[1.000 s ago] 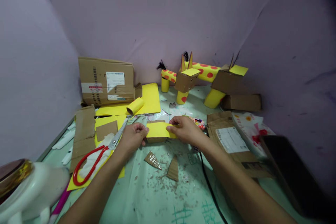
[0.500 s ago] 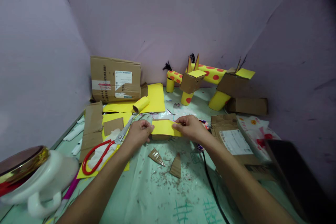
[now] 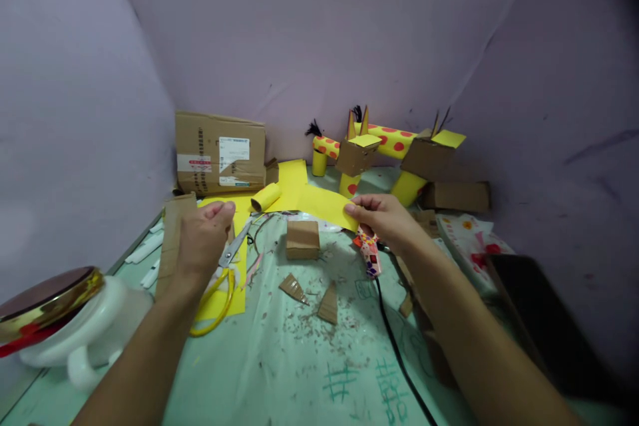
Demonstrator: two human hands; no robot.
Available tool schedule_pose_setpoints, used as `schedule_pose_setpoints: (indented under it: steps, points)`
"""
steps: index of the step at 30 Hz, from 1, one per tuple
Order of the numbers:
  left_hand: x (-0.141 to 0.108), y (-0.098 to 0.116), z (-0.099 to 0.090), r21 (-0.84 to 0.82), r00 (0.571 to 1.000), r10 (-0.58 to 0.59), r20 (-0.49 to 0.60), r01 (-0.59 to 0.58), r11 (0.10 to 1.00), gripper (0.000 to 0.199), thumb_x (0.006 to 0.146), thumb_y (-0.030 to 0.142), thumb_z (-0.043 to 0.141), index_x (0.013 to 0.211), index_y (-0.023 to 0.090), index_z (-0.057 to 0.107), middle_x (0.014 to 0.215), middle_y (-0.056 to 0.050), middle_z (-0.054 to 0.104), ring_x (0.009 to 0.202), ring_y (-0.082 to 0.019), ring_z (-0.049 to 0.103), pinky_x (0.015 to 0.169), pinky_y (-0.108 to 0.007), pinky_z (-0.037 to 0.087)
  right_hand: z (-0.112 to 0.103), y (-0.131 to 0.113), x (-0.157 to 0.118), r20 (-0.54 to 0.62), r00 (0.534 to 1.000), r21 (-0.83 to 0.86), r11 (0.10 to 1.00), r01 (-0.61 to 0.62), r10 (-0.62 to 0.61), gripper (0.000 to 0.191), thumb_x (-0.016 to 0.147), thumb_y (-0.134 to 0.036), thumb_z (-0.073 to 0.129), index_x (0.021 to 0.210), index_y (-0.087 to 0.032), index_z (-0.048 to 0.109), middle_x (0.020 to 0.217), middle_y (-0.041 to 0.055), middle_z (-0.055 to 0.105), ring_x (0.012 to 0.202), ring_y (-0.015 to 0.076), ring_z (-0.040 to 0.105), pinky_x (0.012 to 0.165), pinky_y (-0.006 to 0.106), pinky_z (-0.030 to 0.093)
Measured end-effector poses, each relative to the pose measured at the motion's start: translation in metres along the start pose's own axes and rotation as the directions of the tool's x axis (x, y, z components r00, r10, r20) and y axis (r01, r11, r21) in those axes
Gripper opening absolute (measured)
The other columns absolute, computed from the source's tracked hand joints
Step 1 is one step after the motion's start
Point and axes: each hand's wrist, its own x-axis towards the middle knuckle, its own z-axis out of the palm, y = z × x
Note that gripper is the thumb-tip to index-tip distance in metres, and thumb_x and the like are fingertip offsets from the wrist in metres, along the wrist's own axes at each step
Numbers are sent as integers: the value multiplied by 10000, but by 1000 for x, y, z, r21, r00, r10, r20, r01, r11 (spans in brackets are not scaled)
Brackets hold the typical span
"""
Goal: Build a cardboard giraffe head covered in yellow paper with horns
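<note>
My left hand (image 3: 204, 236) is raised at the left over the cardboard and yellow paper, its fingers closed; what they hold, if anything, is hidden. My right hand (image 3: 382, 216) pinches the right end of a yellow paper strip (image 3: 324, 205) between thumb and fingers. Below the strip, a small cardboard box (image 3: 302, 238) stands on the green table (image 3: 269, 353). Just under my right hand lies a patterned tool (image 3: 369, 254) with a black cord. Scissors (image 3: 227, 279) with a yellow handle showing lie beside my left hand.
Cardboard animals (image 3: 359, 156) with yellow, red-spotted bodies stand at the back. A large carton (image 3: 219, 153) leans at the back left, near a yellow tube (image 3: 266, 197). A white cup (image 3: 104, 319) is at left, a dark phone-like slab (image 3: 549, 326) at right. Cardboard scraps (image 3: 328, 305) lie in front.
The strip has come up off the small box, toward the back. My left hand has released it and moved left; my right hand still holds it. The red scissor handle no longer shows.
</note>
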Motion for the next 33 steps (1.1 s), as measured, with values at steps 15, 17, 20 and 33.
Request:
schedule_pose_setpoints:
  steps: [15, 17, 20, 33]
  points:
    - [-18, -39, 33, -32, 960, 91, 264, -86, 996, 620, 555, 242, 708, 1111, 223, 433, 1195, -65, 504, 746, -140, 557, 610, -279, 477, -14, -3, -14, 180, 981, -121, 992, -44, 66, 164, 697, -240, 573, 557, -171, 524, 387, -68, 406, 351, 52, 318, 380, 202, 239]
    - [-18, -41, 48, -3, 926, 128, 356, -136, 991, 729, 518, 190, 715, 1194, 205, 442, 1294, -105, 468, 771, -169, 571, 693, -342, 486, -18, 2, -24, 399, 911, -169, 985, -43, 108, 155, 671, -255, 596, 555, -167, 543, 405, -63, 431, 363, 58, 351, 386, 198, 263]
    - [-16, -41, 66, -13, 900, 169, 402, -179, 984, 782, 494, 136, 730, 1229, 192, 470, 1313, -109, 486, 1031, -251, 545, 927, -397, 396, -12, 13, -35, 580, 798, -305, 952, 23, 167, 114, 667, -259, 590, 630, -156, 624, 453, -57, 478, 398, 65, 390, 400, 190, 299]
    - [0, -48, 56, -237, 890, 38, 454, 79, 968, 579, 717, 456, 614, 1174, 116, 508, 1022, -127, 643, 790, -229, 646, 576, -290, 505, 22, 23, -35, 341, 935, -505, 859, 92, 101, 253, 599, -317, 697, 804, -173, 731, 837, 87, 715, 775, 246, 624, 655, 310, 446]
